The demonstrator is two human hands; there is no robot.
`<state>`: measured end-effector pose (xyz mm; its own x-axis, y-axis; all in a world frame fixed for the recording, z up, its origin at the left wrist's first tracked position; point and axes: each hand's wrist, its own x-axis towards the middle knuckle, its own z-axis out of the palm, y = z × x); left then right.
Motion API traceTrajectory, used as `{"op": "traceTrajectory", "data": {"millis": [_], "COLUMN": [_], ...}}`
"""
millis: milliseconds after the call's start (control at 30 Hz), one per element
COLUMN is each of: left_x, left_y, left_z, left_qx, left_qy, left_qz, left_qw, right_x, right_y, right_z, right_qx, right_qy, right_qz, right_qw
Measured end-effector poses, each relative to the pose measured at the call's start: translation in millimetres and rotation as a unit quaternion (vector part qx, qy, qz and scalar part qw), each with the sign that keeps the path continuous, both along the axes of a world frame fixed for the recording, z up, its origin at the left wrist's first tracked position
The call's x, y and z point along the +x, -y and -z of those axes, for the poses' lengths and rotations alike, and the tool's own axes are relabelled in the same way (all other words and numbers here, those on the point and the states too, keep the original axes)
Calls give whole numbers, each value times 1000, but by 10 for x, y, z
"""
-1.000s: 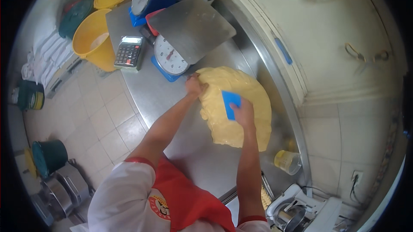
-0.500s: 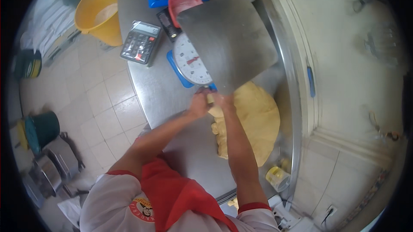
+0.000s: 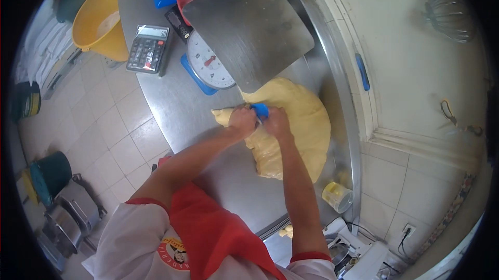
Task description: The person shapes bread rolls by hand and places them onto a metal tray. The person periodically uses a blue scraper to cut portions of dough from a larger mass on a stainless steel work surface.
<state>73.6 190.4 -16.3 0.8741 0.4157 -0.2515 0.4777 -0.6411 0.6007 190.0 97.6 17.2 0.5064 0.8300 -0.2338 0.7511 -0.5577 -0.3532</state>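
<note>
A big slab of pale yellow dough (image 3: 301, 119) lies on the steel table, its far edge under the scale's metal plate. My right hand (image 3: 276, 123) is closed around a blue dough scraper (image 3: 259, 109), which meets the dough near its left edge. Close beside it, my left hand (image 3: 243, 121) grips a portion of dough (image 3: 222, 116) that sticks out past the fingers to the left. The scraper's lower edge is hidden between the hands.
Beyond my hands stands a dial scale (image 3: 208, 63) with a wide metal plate (image 3: 252, 30). A calculator (image 3: 148, 49) sits left of it, near the table edge. A yellow tub (image 3: 106, 25) stands further left. A plastic cup (image 3: 337, 197) is by the right rim.
Both hands have come from in front of the scale onto the dough's left edge. The blue scraper now shows between them, and dough sticks out left of my left hand. The whole view has shifted.
</note>
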Motion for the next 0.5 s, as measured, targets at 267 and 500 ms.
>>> {"op": "traceTrajectory", "data": {"millis": [267,500], "left_x": [-863,-197], "left_y": [119,373], "left_z": [-322,-493], "left_qx": [41,7], "left_qy": [-44,-51], "left_qz": [64,77], "left_qw": [996,996], "right_x": [-286,-109], "right_y": [-192,591], "right_z": [-16,-673], "right_qx": [-43,-54], "right_qy": [-125,-61], "right_qz": [44,83], "right_qw": [990,993]}}
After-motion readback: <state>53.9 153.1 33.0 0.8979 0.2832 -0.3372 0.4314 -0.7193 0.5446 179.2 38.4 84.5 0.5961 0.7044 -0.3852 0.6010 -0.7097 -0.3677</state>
